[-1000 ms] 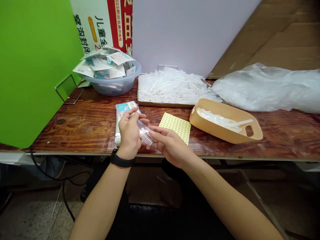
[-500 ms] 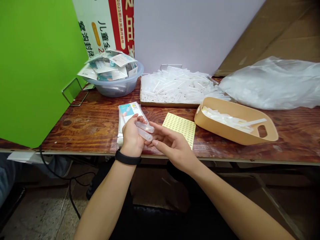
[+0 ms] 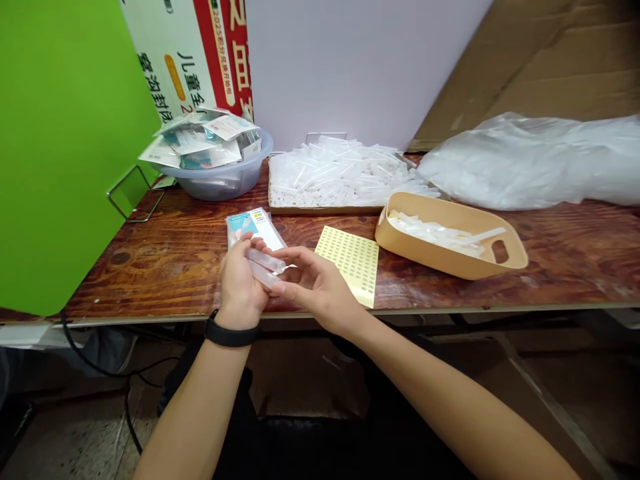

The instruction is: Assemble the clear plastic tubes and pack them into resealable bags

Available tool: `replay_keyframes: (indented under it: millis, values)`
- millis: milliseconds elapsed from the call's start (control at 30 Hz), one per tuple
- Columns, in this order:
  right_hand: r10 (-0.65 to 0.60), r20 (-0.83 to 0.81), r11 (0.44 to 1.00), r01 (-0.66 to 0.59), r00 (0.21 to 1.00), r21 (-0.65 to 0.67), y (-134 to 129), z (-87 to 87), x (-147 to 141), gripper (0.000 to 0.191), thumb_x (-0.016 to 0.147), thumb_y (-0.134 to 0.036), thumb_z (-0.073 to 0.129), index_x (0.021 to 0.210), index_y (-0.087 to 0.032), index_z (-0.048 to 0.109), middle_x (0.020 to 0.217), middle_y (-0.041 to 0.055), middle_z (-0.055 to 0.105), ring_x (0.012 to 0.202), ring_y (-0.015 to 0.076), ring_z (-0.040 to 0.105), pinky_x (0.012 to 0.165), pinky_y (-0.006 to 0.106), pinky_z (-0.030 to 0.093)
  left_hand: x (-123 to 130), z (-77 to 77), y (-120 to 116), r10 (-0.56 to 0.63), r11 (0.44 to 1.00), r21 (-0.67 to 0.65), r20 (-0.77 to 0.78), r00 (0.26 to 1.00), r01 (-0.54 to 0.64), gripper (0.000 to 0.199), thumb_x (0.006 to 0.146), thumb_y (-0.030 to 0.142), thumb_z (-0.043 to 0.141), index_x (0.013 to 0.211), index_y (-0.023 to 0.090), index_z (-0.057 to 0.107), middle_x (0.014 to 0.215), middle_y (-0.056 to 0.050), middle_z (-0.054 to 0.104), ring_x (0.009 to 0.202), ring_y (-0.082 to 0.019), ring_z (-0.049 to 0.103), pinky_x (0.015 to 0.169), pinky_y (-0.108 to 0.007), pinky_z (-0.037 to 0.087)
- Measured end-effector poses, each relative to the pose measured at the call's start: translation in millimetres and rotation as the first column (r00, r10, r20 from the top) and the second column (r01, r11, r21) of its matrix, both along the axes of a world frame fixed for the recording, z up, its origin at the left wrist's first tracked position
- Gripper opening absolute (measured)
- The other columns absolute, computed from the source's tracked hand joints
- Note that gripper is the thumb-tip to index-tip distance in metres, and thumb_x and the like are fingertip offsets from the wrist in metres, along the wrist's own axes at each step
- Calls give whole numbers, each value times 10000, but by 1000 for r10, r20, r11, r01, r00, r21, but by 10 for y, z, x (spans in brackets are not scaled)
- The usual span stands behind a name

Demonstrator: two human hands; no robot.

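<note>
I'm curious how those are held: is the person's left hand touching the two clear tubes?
Touching. The head view shows both clear tubes lying in the cupped left hand, against its palm and fingers.

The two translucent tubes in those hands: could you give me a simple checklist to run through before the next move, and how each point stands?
1. Both tubes held: ok, they lie in the left hand.
2. Right hand gripping a tube: cannot tell; its fingertips are at the tube ends.
3. Yellow dotted sheet flat on the table: ok.
4. Printed packets fully in view: not ok; the left hand hides part of them.
5. Tan tub upright: ok, with white pieces inside.
</note>
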State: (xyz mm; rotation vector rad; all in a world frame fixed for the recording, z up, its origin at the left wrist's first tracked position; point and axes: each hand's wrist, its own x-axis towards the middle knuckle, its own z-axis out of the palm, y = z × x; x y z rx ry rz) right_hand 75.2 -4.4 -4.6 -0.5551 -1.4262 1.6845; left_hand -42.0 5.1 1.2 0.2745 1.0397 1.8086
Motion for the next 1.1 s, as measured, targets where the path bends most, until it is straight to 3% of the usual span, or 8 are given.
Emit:
replay_keyframes:
  millis: [133, 267, 433, 567, 667, 767, 967, 1100]
  values:
    - [-172, 95, 981, 162, 981, 102, -76, -42, -83, 312, 737, -324, 717, 986, -196, 579, 976, 41, 650, 826, 152, 613, 736, 309, 514, 42, 91, -73, 196, 980, 58, -155, 968, -189, 94, 831, 131, 485, 857, 218, 512, 682, 50, 573, 606, -76, 583, 696, -254, 493]
    - [-268, 89, 961, 260, 959, 90, 85, -64, -65, 288, 717, -364, 730, 861, -181, 560, 777, -1, 624, 694, 127, 601, 665, 296, 520, 14, 51, -98, 183, 979, 172, -479, 859, -113, 206, 919, 326, 416, 1091, 223, 463, 1052, -48, 628, 970, -170, 640, 914, -363, 478]
    - [-456, -31, 887, 457, 889, 68, 469, 0, 210, 363, 647, -395, 783, 835, -177, 563, 758, -5, 653, 651, 131, 634, 655, 314, 560, -257, -156, -202, -42, 994, -14, -961, 272, 105, 477, 818, 393, 607, 1205, 126, 528, 1352, -188, 510, 1299, -309, 435, 1120, -457, 281]
    - [-534, 13, 845, 534, 845, 40, 600, -14, 387, 370, 627, -389, 795, 828, -176, 570, 733, -12, 667, 610, 125, 636, 653, 326, 577, -385, -289, -401, -218, 945, -285, -915, -341, 160, 570, 818, 368, 610, 1280, 58, 487, 1459, -248, 353, 1387, -357, 284, 1136, -532, 229]
    - [-519, 50, 855, 518, 854, 31, 578, -27, 451, 388, 610, -392, 803, 831, -163, 581, 723, -3, 677, 594, 126, 643, 643, 321, 578, -398, -302, -511, -176, 947, -294, -813, -555, 131, 503, 868, 348, 550, 1264, 41, 504, 1422, -229, 424, 1374, -347, 316, 1140, -534, 238]
    - [-448, 62, 894, 448, 892, 3, 523, 11, 517, 381, 591, -375, 819, 819, -163, 599, 751, 0, 685, 588, 117, 642, 613, 296, 573, -390, -264, -530, -101, 958, -224, -848, -520, 180, 301, 917, 267, 458, 1066, 70, 631, 1326, -191, 542, 1306, -295, 440, 1118, -462, 327]
    - [-77, 174, 993, 92, 982, -79, 449, 111, 636, 335, 600, -335, 827, 818, -151, 650, 685, 6, 679, 544, 113, 633, 542, 245, 538, -360, -189, -405, 71, 987, 45, -983, -167, 154, 299, 928, 239, 416, 826, 120, 671, 1016, -141, 707, 963, -220, 663, 899, -367, 515]
    - [-175, 267, 972, 210, 948, -107, 451, 66, 542, 356, 591, -358, 822, 789, -131, 632, 636, 13, 665, 527, 110, 625, 529, 227, 528, -296, -202, -325, 111, 992, 102, -984, -140, 69, 309, 934, 243, 398, 901, 112, 676, 1023, -151, 703, 969, -241, 661, 881, -393, 515]
